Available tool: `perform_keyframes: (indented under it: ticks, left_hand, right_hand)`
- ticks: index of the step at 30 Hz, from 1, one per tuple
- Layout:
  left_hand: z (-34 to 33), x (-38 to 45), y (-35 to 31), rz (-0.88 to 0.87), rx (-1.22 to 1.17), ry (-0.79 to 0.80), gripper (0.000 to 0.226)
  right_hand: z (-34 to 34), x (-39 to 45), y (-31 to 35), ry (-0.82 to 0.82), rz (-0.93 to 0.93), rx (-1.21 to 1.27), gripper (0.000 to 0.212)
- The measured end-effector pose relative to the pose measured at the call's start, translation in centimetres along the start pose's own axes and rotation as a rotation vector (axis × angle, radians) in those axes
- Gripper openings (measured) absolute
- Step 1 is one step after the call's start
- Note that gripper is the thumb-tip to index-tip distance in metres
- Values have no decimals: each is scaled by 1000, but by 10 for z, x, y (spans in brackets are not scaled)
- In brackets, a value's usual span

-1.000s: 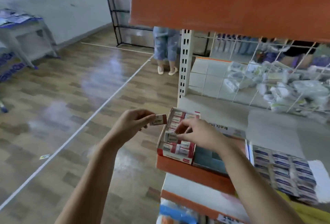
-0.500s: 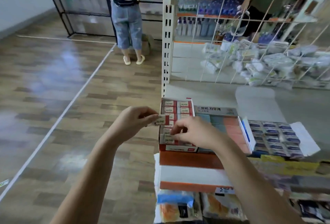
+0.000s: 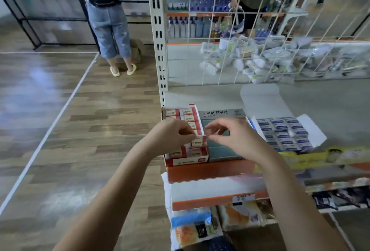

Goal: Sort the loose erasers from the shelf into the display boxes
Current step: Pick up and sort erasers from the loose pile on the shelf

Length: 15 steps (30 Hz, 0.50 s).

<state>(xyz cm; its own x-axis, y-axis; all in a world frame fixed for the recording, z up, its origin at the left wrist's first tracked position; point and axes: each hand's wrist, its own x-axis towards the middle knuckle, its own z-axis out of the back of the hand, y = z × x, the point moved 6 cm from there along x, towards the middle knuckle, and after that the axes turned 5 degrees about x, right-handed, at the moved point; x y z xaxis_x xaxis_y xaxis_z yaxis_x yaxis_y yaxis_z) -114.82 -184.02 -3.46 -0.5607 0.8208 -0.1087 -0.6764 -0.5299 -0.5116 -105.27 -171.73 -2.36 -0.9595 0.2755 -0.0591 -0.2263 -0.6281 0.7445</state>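
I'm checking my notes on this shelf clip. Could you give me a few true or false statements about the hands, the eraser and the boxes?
1. The left hand pinches a red-and-white eraser. True.
2. That eraser is over the blue box. False: it is over the red box.
3. The right hand grips an eraser. False: its fingers hold nothing.
4. The blue box's lid is open. True.

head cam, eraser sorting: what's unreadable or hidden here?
- Red display box, head view: its middle rows are hidden behind the left hand.
- Eraser held by the left hand: small print on the sleeve too small to read.
- Grey box: contents partly covered by the right hand.
- Blue eraser box: labels blurred.
- Lower shelf packets: cut off by the bottom edge.
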Motion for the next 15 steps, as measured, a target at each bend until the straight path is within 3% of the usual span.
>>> perform_keyframes:
  ticks: [15]
  left_hand:
    - [-3, -1, 4, -24, 13, 112, 15]
  right_hand:
    - [-9, -1, -12, -32, -30, -1, 26]
